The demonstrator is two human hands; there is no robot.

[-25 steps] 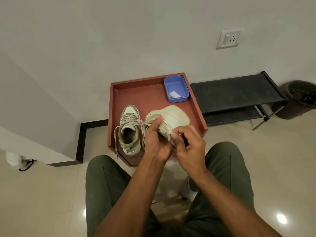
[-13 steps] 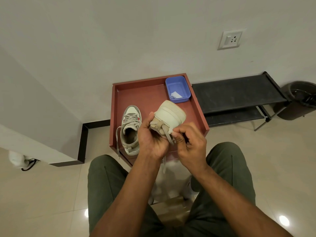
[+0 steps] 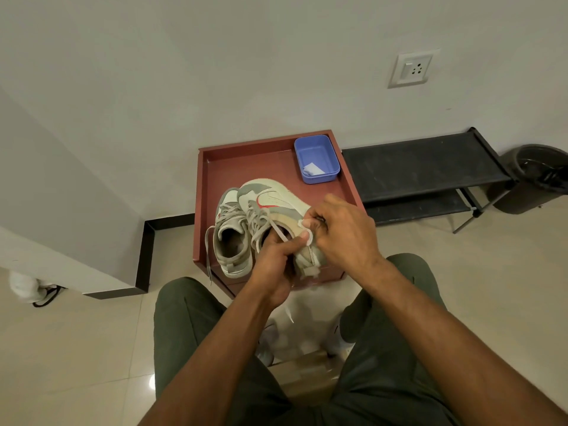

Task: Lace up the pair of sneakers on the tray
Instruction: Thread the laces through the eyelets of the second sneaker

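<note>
Grey-and-cream suede describes the held sneaker (image 3: 273, 210), which has changed attitude within the last second: it was tipped with its pale sole toward the camera, and it now lies turned side-on with the red side mark and the laced upper showing, toe pointing away over the tray (image 3: 215, 167). Left hand (image 3: 275, 262) grips the shoe at the collar from below, fingers curled, with a lace end (image 3: 278, 233) running across them; the lace's free tail hangs below the wrist. Right hand (image 3: 344, 233) has shifted to the heel side, fingertips curled against the shoe; whether that grip pinches the lace or only the heel fabric cannot be told. Second sneaker (image 3: 230, 238) stands upright on the tray just beside the held one, its laces crossed through the eyelets and one end (image 3: 208, 256) trailing over the near edge. Blue plastic box (image 3: 316, 158) sits at the tray's far right corner. Judgement: the turn brings the eyelet rows into view, so threading the upper eyelets appears to be the step in hand; this shoe looks partly laced, not finished.
</note>
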